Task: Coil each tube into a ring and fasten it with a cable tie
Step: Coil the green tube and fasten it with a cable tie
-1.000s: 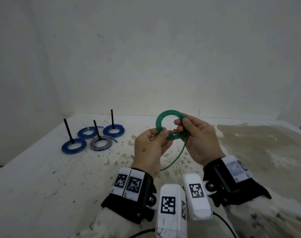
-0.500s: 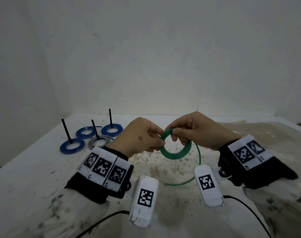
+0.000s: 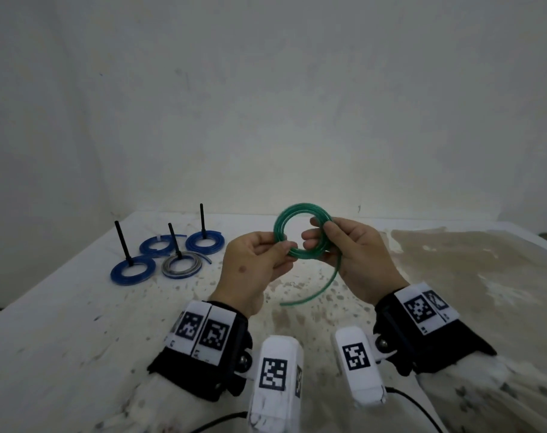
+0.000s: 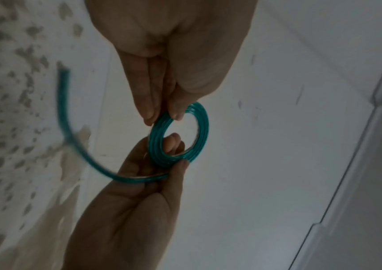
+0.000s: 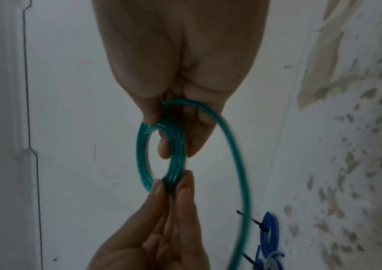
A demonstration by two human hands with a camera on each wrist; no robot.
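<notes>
A green tube [image 3: 280,228] is wound into a small ring of several turns, held upright above the table between both hands. My left hand [image 3: 285,247] pinches the ring's lower left side between thumb and fingers. On the right side my right hand [image 3: 316,236] pinches it, thumb inside the ring. A short loose tail [image 3: 323,287] curves down below the right hand. The left wrist view shows the ring [image 4: 202,131], the left hand [image 4: 162,115] and the tail [image 4: 69,138]. The right wrist view shows the ring [image 5: 142,155], the right hand [image 5: 160,118] and the tail [image 5: 238,164].
At the back left of the stained white table [image 3: 78,339] lie several tied rings: a blue one [image 3: 133,271], a grey one [image 3: 181,264] and two more blue ones [image 3: 205,242]. Black cable-tie tails [image 3: 122,242] stick up from them. A white wall stands behind.
Half a second ago both hands were knuckles-up with the ring low and tipped. They have rolled back, the ring is raised and upright again, and the loose tail is shorter.
</notes>
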